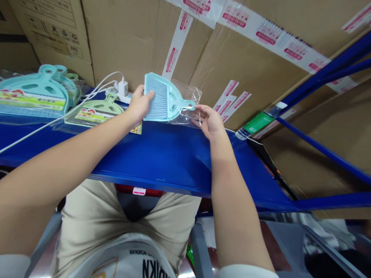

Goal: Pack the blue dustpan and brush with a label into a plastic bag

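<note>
My left hand (139, 106) grips the wide end of a small light-blue dustpan and brush set (164, 98), fingers curled over its edge. The set's handle end lies in a clear plastic bag (188, 110). My right hand (210, 121) pinches the edge of that bag next to the handle. Both hands hover just above the blue metal shelf (162, 154).
A green packaged dustpan set (100, 110) and a stack of teal ones (37, 92) lie on the shelf at left. A white charger with cables (121, 88) sits behind them. Taped cardboard boxes (232, 50) fill the back. Blue shelf struts (321, 148) cross at right.
</note>
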A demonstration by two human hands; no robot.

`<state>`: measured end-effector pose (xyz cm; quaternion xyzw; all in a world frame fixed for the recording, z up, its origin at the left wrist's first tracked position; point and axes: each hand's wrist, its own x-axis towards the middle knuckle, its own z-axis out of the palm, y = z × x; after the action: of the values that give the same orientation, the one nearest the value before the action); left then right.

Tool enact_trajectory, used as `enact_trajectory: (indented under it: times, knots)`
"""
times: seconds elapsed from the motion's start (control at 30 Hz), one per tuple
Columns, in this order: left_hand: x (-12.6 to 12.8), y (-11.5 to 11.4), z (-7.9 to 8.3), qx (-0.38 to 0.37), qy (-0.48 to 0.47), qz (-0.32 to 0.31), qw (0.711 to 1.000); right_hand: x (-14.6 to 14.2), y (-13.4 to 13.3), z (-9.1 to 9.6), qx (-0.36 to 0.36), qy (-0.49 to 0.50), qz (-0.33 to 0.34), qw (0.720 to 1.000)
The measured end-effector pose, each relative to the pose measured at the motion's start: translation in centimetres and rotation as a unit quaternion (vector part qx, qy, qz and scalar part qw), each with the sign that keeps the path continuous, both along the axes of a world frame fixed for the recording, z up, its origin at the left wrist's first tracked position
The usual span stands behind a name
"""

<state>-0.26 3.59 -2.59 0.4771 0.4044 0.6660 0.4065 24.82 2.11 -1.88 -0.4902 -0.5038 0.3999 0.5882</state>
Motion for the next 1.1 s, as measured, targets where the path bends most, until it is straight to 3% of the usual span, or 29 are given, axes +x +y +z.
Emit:
enact_trajectory:
  times: [0.43,0.7,0.87,0.97,1.1]
  knots:
    - [0.1,-0.2,0.3,-0.023,-0.001,-0.006,1.0,-0.8,-0.1,-0.4,0.002,-0.007,0.045,0.999]
    - [0.2,0.3,-0.1,-0.05,0.003,-0.007,0.999,-1.5,0.2,-0.7,-0.014,0.011,0.015,1.0]
    - [0.3,0.0,0.3,-0.122,-0.023,-0.091,0.988,-1.4,0.5,-0.9,-0.014,0.012,0.007,1.0]
    - [0.1,-0.5,0.9,-0.176,-0.025,-0.105,0.978,-1.3,0.8,-1.0,-0.013,0.034,-0.017,0.999]
    - [0.1,-0.8,1.1,-0.188,-0.027,-0.128,0.973,-1.2,1.0,-1.2,-0.011,0.051,-0.035,0.998]
